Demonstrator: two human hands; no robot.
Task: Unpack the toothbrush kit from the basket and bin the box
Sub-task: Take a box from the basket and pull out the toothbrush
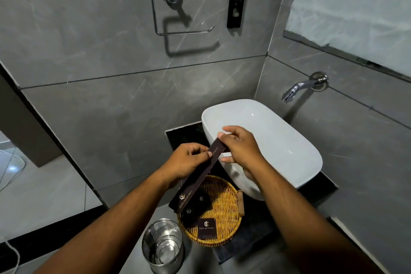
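Head view, looking down on a bathroom vanity. Both hands hold a long, narrow dark toothbrush-kit box (201, 172) in the air above the wicker basket (224, 198) — the box runs diagonally, its far end raised over the near rim of the white basin (278, 140), its near end with the gold logo hanging over the basket's left edge. The left hand (189, 159) pinches the box's upper part from the left, thumb pressed on the top face and fingers curled beneath. The right hand (241, 147) grips the far end, its fingertips closed around the end of the box; whether the flap is open cannot be told. The basket rests on the dark countertop (255, 233), touching the front of the basin, and contains several small dark packets (207, 228) bearing the same logo, one lying flat at the basket's near edge. A steel bin (163, 246) stands on the floor just left of the basket's near edge, below the countertop. On the grey tiled wall: a chrome spout (295, 90) right of the basin, and a chrome towel ring (178, 13) higher up.
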